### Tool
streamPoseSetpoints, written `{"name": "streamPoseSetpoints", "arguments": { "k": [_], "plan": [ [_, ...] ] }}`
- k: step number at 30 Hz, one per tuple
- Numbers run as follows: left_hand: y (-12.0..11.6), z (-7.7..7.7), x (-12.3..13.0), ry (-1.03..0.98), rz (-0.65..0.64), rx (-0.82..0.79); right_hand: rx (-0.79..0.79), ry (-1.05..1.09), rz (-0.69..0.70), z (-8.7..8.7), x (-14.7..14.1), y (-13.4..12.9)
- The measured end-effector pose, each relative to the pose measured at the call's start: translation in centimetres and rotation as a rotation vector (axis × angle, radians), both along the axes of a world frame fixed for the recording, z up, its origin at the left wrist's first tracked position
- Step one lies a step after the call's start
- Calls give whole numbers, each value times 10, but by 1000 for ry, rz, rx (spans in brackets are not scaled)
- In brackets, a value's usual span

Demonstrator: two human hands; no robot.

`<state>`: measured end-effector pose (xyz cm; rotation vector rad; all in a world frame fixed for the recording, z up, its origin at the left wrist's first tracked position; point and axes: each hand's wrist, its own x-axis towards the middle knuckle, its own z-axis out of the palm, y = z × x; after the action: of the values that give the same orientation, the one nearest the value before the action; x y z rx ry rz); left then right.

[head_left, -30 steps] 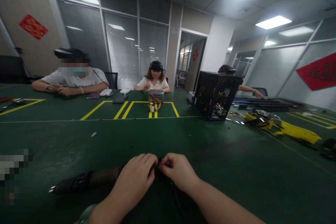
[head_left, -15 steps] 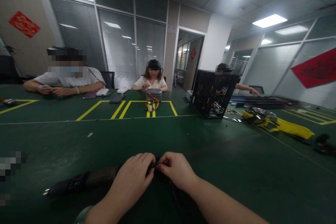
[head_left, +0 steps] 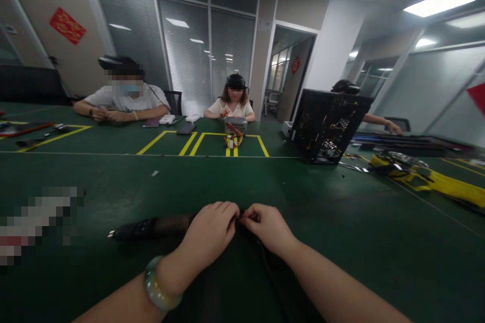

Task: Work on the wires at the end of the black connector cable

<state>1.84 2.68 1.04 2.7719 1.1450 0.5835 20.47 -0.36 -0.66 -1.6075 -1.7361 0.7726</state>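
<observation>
A dark electric screwdriver (head_left: 151, 229) lies lengthwise on the green table, its metal bit tip pointing left. My left hand (head_left: 214, 229) is closed around its rear end. Close against it, my right hand (head_left: 271, 227) pinches with thumb and fingertips at the same end, on a black cable (head_left: 268, 262) that trails down toward me. The fingers hide the exact spot where cable and screwdriver meet, so I cannot tell whether they are joined. A pale green bangle (head_left: 161, 285) circles my left wrist.
A black computer case (head_left: 322, 126) stands at the back right, beside a yellow strap-like item (head_left: 447, 184). Across the table sit several people; one is behind a power supply (head_left: 235, 125) with loose wires. Pliers-like tools (head_left: 41, 136) lie far left.
My view has swung left, so the scene sits further right. In the picture both hands and the screwdriver appear higher and further right. Both hands keep their hold.
</observation>
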Motion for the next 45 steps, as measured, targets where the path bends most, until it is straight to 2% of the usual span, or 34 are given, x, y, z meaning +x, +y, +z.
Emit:
{"name": "streamPoseSetpoints", "arguments": {
  "k": [11, 18, 27, 36, 45],
  "plan": [
    [-8, 5, -2, 21, 2, 78, -21, -12, 57, 6, 3, -1],
    [-9, 6, -6, 58, -22, 124, -9, -20, 72, 4, 6, -2],
    [-15, 8, -8, 58, -20, 184, 20, -103, 26, 0, 3, -4],
    [-19, 8, -3, 72, 29, 168, 26, -121, -7, 0, 1, -7],
    [-19, 5, -3, 12, 15, 129, 31, -149, 24, 3, 2, -20]
  ]
}}
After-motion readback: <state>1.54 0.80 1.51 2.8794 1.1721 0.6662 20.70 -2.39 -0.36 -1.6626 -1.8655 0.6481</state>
